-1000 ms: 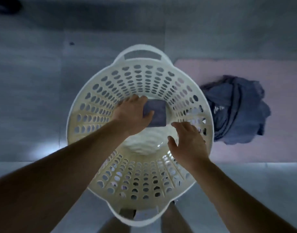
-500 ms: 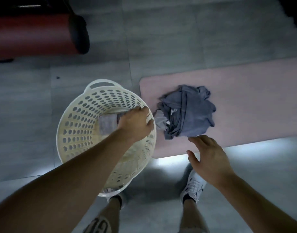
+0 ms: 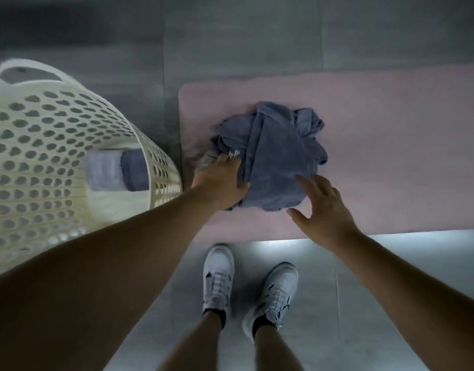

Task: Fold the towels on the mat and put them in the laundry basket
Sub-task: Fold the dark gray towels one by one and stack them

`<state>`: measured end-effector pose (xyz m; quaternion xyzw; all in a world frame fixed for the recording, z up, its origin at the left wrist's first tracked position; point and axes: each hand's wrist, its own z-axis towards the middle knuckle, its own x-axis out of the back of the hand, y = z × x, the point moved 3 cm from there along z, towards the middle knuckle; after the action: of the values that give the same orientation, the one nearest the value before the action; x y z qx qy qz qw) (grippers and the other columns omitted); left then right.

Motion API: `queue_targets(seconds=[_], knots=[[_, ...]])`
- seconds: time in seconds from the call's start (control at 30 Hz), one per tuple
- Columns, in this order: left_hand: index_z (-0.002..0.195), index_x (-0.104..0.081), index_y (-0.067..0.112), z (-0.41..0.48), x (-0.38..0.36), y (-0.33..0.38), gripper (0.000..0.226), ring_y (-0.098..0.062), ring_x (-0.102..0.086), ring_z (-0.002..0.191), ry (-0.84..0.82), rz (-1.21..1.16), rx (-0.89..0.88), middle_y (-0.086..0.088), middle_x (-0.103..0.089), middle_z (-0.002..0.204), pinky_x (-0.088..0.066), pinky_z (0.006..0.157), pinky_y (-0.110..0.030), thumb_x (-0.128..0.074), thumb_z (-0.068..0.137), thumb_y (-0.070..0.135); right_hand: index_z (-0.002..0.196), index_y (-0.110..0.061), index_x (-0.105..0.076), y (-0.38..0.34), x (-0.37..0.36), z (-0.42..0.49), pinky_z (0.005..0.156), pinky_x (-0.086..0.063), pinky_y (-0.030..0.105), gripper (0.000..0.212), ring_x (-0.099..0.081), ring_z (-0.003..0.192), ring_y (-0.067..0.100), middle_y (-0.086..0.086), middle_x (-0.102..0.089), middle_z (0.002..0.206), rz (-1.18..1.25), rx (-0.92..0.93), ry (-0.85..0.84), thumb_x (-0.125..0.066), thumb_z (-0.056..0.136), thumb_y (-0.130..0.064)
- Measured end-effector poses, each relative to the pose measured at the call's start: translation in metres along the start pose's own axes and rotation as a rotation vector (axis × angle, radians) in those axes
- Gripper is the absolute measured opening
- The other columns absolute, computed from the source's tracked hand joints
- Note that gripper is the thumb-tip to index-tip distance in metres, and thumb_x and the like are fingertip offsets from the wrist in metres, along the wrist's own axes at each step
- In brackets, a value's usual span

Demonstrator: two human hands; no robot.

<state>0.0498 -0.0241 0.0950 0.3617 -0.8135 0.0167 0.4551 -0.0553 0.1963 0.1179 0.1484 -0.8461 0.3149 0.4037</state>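
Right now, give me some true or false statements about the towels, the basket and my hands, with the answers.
1. The basket holds two folded towels. True.
2. The pile lies on the bare floor. False: it lies on the pink mat.
3. The left hand touches the pile. True.
4. The right hand is a closed fist. False: its fingers are spread open at the pile's near edge.
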Motion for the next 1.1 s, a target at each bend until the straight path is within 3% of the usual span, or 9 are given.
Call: queue_targets(seconds=[0.13,0.27,0.37,0.47,0.53,0.63,0.87,1.0,1.1], knots=[[0.154,-0.024,0.023,0.064,-0.050,0.004,0.083,-0.036,-0.034,0.140,0.031,-0.011,-0.067,-0.007,-0.027,0.158,-0.039,0.109,-0.050,-0.059,0.086,0.058,0.154,-0.041,-0.019,0.047,-0.050,0.082,0.107,-0.041,0.056,0.100,-0.027,0.144,0.042,0.006,-0.014,0.164,0.045,-0.035,-0.049,-0.057,0.067,-0.073],[0.160,-0.003,0.026,0.131,-0.068,0.011,0.087,-0.033,-0.014,0.149,0.044,-0.058,-0.071,-0.004,-0.008,0.166,-0.025,0.118,-0.051,-0.046,0.094,0.064,0.154,-0.044,-0.020,0.079,-0.076,0.154,0.117,-0.030,0.051,0.101,-0.017,0.150,0.037,0.004,-0.002,0.167,0.213,-0.115,-0.015,-0.074,0.071,-0.063],[0.159,0.006,0.031,0.163,-0.077,0.015,0.091,-0.038,-0.018,0.146,0.057,-0.028,-0.065,-0.009,-0.009,0.163,-0.029,0.115,-0.053,-0.044,0.093,0.067,0.143,-0.039,-0.038,0.085,-0.091,0.184,0.109,-0.039,0.051,0.079,-0.039,0.137,0.034,0.005,-0.036,0.153,0.191,-0.042,-0.014,-0.067,0.074,-0.065],[0.155,-0.020,0.033,0.175,-0.082,0.011,0.086,-0.037,-0.040,0.136,0.060,-0.196,-0.007,-0.013,-0.031,0.154,-0.045,0.104,-0.047,-0.058,0.085,0.068,0.109,-0.023,-0.056,0.082,-0.094,0.187,0.085,-0.045,0.037,0.039,-0.055,0.110,0.030,0.005,-0.060,0.115,0.207,-0.004,0.156,-0.067,0.081,-0.049],[0.112,-0.058,0.030,0.168,-0.079,0.012,0.039,-0.027,-0.060,0.109,0.148,-0.296,-0.043,-0.004,-0.060,0.118,-0.050,0.081,-0.035,-0.066,0.086,0.057,0.096,-0.017,-0.057,0.078,-0.091,0.177,0.078,-0.041,0.035,0.027,-0.054,0.102,0.031,0.006,-0.060,0.104,0.221,0.019,0.213,-0.068,0.086,-0.040],[0.067,-0.045,0.035,0.144,-0.068,0.021,0.033,-0.019,-0.060,0.081,0.215,-0.468,-0.050,0.007,-0.055,0.078,-0.037,0.061,-0.025,-0.072,0.087,0.043,0.089,-0.012,-0.057,0.068,-0.079,0.153,0.075,-0.046,0.043,0.034,-0.052,0.097,0.037,0.011,-0.059,0.098,0.202,0.059,0.247,-0.059,0.087,-0.046],[0.085,-0.058,0.015,0.059,-0.016,0.061,0.026,-0.003,-0.049,0.111,0.224,-0.632,-0.131,0.008,-0.053,0.117,-0.034,0.095,-0.009,-0.071,0.088,0.037,0.081,-0.013,-0.053,0.034,-0.005,0.078,0.073,-0.036,0.023,0.027,-0.048,0.093,0.023,0.005,-0.058,0.095,0.262,0.169,0.331,-0.056,0.087,-0.039],[0.077,-0.048,0.024,0.006,0.030,0.097,0.026,-0.001,-0.052,0.066,0.166,-0.759,-0.143,0.013,-0.055,0.068,-0.039,0.061,-0.018,-0.068,0.092,0.030,0.079,-0.016,-0.041,0.016,0.046,0.034,0.060,-0.029,0.020,0.026,-0.040,0.069,0.010,-0.004,-0.045,0.074,0.427,0.104,0.280,-0.066,0.089,-0.017],[0.077,-0.047,0.022,-0.025,0.062,0.129,0.028,0.000,-0.050,0.062,0.197,-0.777,-0.130,0.011,-0.053,0.066,-0.037,0.056,-0.016,-0.070,0.091,0.030,0.090,-0.025,-0.044,0.003,0.089,0.003,0.061,-0.037,0.016,0.026,-0.047,0.067,0.005,-0.003,-0.055,0.079,0.595,0.025,0.261,-0.063,0.091,-0.007]])
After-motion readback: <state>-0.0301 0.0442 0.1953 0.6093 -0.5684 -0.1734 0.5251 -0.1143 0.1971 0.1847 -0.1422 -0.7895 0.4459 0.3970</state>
